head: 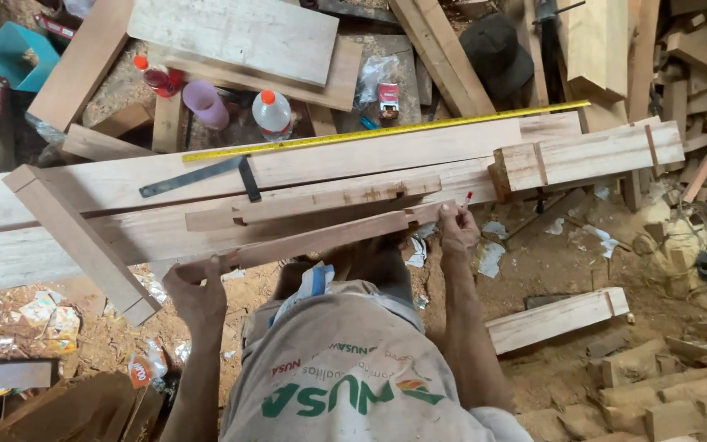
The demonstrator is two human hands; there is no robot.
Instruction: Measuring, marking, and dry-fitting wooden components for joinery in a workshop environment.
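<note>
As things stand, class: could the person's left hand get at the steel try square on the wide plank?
Probably not yet: the left hand grips the long wooden strip, and the try square lies beyond it, past a second strip.

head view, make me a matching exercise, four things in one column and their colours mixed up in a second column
Things:
1. tape measure
2. cup
3. bottle cap
4. bin

Colours:
A. orange
B. blue
C. yellow
D. purple

Pairs: 1-C, 2-D, 3-A, 4-B
</note>
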